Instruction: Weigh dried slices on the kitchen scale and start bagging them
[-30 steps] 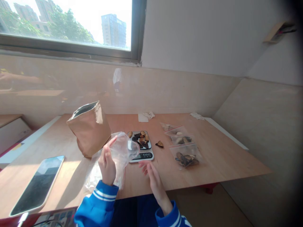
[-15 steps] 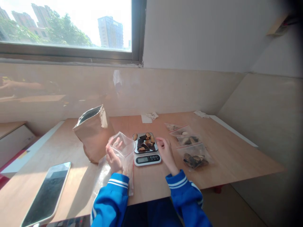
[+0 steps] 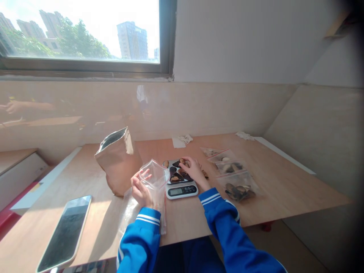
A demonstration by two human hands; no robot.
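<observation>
My left hand (image 3: pixel 141 191) grips a clear zip bag (image 3: pixel 155 175) by its side, its mouth spread open beside the scale. Several dark and brown dried pieces (image 3: pixel 175 173) lie on the plate of a white digital kitchen scale (image 3: pixel 182 190); its display digits are too blurred to read. Over the plate's far right part, my right hand (image 3: pixel 195 170) has thumb and forefinger closed around a brown dried piece (image 3: pixel 182 161). That hand hides part of the pile. A small brown piece (image 3: pixel 205 174) shows just right of the hand.
Filled zip bags (image 3: pixel 239 189) lie overlapping on the right. A brown paper bag (image 3: pixel 118 167) stands open at left, behind a phone (image 3: pixel 66 231). More clear bags (image 3: pixel 129 214) lie under my left wrist. Crumpled paper (image 3: pixel 184 139) sits by the wall.
My right hand has moved from beside the scale onto the pieces on its plate. My left hand keeps the zip bag open. The view has shifted slightly.
</observation>
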